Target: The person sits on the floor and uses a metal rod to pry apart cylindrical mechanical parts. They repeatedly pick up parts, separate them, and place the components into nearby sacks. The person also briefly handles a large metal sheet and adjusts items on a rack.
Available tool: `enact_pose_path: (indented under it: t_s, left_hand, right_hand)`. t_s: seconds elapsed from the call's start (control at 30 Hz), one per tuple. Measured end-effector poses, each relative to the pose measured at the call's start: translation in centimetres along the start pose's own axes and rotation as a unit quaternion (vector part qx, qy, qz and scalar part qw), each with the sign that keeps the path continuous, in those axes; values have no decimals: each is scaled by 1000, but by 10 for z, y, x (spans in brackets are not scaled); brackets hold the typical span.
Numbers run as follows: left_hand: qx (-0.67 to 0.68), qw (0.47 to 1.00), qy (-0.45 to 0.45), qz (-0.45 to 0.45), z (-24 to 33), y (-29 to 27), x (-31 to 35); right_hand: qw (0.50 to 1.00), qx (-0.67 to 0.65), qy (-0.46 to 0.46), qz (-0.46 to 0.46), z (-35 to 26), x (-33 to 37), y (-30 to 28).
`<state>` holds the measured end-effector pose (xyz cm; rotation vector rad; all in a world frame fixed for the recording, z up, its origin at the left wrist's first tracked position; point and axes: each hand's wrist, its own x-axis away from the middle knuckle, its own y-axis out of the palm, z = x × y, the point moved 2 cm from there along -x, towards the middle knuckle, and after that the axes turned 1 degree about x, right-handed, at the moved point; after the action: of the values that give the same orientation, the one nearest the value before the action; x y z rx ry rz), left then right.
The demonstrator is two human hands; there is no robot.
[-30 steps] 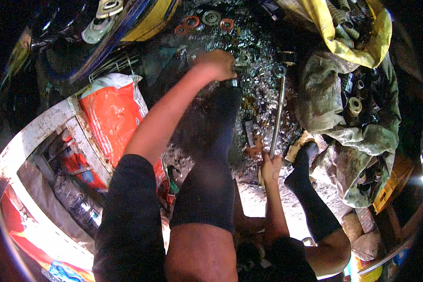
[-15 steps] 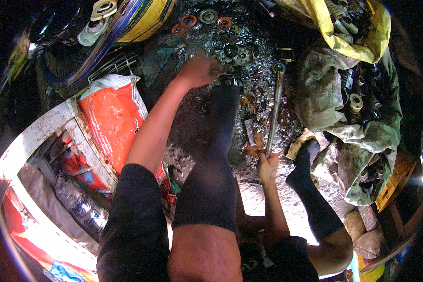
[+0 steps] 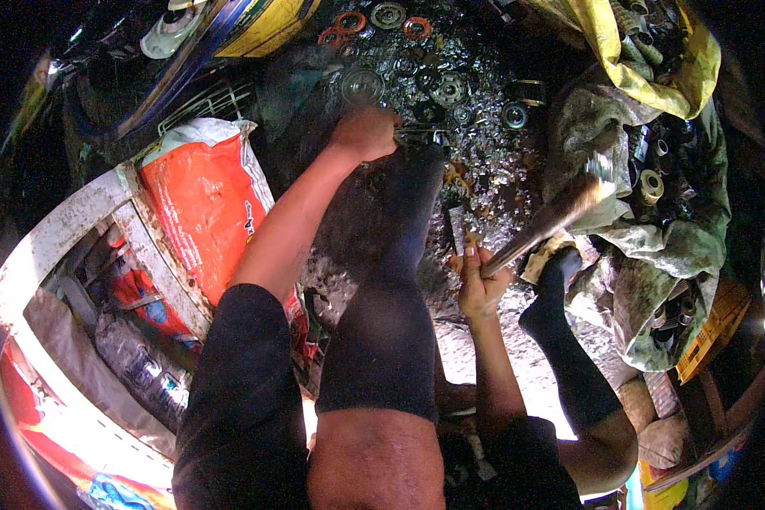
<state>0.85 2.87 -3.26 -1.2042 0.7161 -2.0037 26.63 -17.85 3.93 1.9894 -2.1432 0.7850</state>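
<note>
My left hand (image 3: 367, 134) is closed in a fist low over the dark, oily ground. A thin metal edge (image 3: 422, 131) shows just right of its knuckles; whether the fist holds it I cannot make out. My right hand (image 3: 484, 285) grips the near end of a long metal bar (image 3: 546, 219). The bar slants up to the right, and its far end is smeared by motion. Beyond my left fist lies a round metal disc (image 3: 363, 86). A toothed metal wheel (image 3: 449, 88) and a dark ring (image 3: 514, 115) lie farther right.
Orange rings (image 3: 416, 28) and another metal wheel (image 3: 388, 15) lie at the far side. On the right stands a grimy sack (image 3: 582, 127) of parts. A red-orange bag (image 3: 200, 208) and a white frame (image 3: 59, 212) are on the left. My dark-covered leg (image 3: 382, 323) stretches between my arms.
The bar in my right hand has swung from nearly upright in the picture to slanting right. My left fist has shifted slightly; the view has moved a little.
</note>
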Motion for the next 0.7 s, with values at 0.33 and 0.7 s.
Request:
enact_pose_path:
  t_s: [0.33,0.7]
  left_hand:
    - [-51,998,24,-11,5,-7,11]
    - [15,996,-86,-15,23,-73,-1]
  right_hand:
    - [967,-87,217,102,16,-13,6]
    - [967,211,140,-15,67,-9,-24]
